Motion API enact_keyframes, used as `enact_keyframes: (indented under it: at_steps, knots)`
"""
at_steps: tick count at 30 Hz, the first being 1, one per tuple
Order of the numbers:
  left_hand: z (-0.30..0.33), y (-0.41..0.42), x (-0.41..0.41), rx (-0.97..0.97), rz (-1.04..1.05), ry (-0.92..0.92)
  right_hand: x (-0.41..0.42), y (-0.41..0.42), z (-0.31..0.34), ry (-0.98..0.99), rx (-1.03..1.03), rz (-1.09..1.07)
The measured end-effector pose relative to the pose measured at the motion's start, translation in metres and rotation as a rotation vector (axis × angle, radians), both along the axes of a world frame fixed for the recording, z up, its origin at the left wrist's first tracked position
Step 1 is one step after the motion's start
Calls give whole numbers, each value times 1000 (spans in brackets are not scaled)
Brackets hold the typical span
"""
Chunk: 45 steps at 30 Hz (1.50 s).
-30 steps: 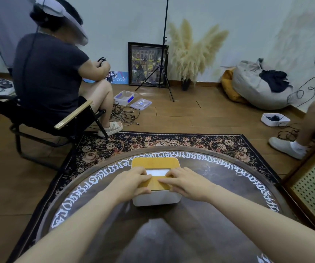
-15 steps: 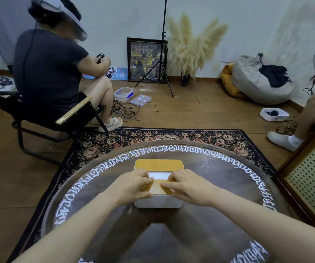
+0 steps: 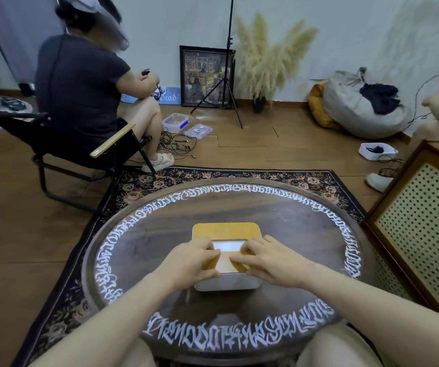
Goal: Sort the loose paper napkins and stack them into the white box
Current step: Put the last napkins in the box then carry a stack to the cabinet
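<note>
A white box (image 3: 226, 283) with a yellow wooden lid (image 3: 226, 230) stands in the middle of the round dark table (image 3: 292, 226). Through the lid's slot shows a strip of white paper napkin (image 3: 228, 245). My left hand (image 3: 193, 260) sits on the lid's left front part, fingers bent with their tips at the slot's left end and the thumb against the front edge. My right hand (image 3: 270, 260) lies on the lid's right front part with fingers fairly straight, the index finger reaching left below the slot. No loose napkins show on the table.
White lettering rings the table rim (image 3: 239, 190). A person sits in a folding chair (image 3: 86, 152) at the back left. A perforated wooden cabinet (image 3: 422, 229) stands close on the right. A tripod (image 3: 226, 83) and plastic tubs (image 3: 176, 121) are on the floor behind.
Both hands stay on the lid. The view has tipped down slightly, so box and table sit lower in frame. My right index finger has slid a little left across the lid.
</note>
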<state>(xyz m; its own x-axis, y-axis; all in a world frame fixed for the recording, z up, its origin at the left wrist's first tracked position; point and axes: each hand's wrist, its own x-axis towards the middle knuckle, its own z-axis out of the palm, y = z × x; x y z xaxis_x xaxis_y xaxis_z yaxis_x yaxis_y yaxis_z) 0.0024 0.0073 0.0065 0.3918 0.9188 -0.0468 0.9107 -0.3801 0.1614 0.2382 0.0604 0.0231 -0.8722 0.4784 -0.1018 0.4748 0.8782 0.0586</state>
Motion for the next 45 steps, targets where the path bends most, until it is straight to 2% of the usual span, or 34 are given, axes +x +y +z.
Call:
enact_keyframes:
  at_steps: [6,10,15,19,24,34,45]
  knots:
    - [-2,-21,5,15,-11,-17,6,-18,3,33,-41,-9]
    - [0,-19,1,75,40,-83,6,-8,0,105,-122,-173]
    - [0,-11,-1,-109,125,44,9,3,0,-5,-222,-340]
    - [6,-7,0,-194,119,62,7,6,3,-6,-303,-362]
    - [8,-6,0,-233,110,92,6,10,4,-46,-307,-356]
    - [13,-1,6,-226,90,193,3,5,1,-19,-320,-366]
    - [9,4,12,-200,82,284,-1,2,-6,-69,-235,-374]
